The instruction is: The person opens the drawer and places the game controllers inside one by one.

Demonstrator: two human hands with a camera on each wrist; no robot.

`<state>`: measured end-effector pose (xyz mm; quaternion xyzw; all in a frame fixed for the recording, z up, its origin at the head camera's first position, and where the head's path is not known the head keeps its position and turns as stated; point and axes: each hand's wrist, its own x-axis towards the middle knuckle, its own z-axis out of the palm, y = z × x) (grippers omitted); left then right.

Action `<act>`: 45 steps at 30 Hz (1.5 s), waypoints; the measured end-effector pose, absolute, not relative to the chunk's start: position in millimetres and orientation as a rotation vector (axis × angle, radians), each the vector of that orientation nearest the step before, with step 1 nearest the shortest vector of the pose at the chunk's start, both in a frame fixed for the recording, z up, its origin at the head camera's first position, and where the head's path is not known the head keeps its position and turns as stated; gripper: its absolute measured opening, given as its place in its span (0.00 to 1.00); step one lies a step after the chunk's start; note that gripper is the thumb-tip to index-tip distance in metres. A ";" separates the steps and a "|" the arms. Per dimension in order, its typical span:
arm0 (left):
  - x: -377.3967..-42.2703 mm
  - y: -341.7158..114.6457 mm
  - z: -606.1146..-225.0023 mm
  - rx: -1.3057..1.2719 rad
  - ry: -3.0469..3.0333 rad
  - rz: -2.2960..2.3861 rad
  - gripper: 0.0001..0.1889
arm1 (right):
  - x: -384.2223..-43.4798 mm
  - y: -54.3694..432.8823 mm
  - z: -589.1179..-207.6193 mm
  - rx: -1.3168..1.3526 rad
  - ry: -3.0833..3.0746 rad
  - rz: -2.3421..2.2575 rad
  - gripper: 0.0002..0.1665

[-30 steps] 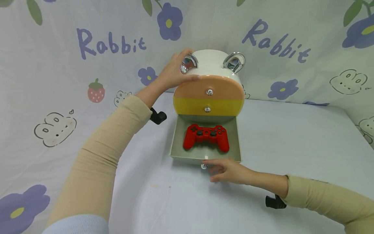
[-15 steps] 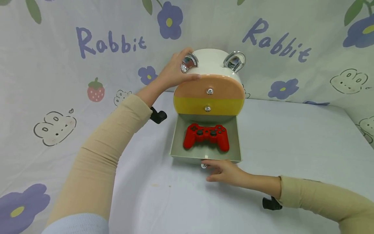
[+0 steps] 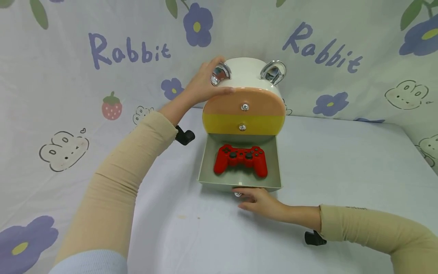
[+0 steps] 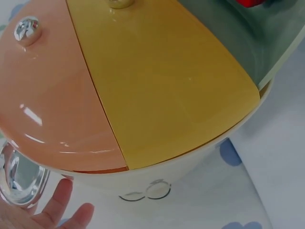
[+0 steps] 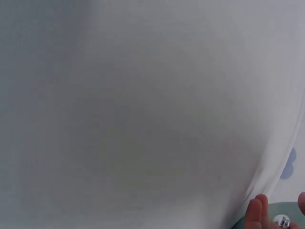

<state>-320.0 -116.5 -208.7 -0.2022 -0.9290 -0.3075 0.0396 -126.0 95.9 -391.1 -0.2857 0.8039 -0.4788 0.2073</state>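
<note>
A small drawer cabinet (image 3: pixel 246 70) with a white rounded top and silver ears stands in the head view. My left hand (image 3: pixel 202 83) holds its left ear, thumb across the upper front edge. In the left wrist view, the left hand (image 4: pixel 47 214) shows spread fingers beside that ear. The bottom drawer (image 3: pixel 205 167) is pulled out, with a red game controller (image 3: pixel 240 160) lying inside. My right hand (image 3: pixel 261 203) is at the drawer's front, fingers and thumb apart around its silver knob (image 3: pixel 237 194). In the right wrist view, the knob (image 5: pixel 281 221) shows between fingertips and thumb.
Above the pulled-out drawer are an orange drawer front (image 3: pixel 222 102) and a yellow drawer front (image 3: pixel 222 123), both flush. A pale cloth covers the table (image 3: pixel 342 163). Behind stands a cloth backdrop (image 3: pixel 239 34) with flowers and rabbits.
My right hand has shifted slightly left along the drawer front, more over the knob. The left hand, the drawer and the controller have stayed in place.
</note>
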 end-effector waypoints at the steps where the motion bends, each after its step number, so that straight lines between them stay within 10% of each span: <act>1: -320.0 -116.4 -208.8 -0.622 -2.844 -0.943 0.45 | -126.3 95.9 -391.5 -0.796 2.256 -1.331 0.26; 45: -320.6 -115.9 -209.7 -0.625 -2.833 -0.935 0.43 | -185.3 89.2 -385.0 -0.661 2.440 -1.509 0.14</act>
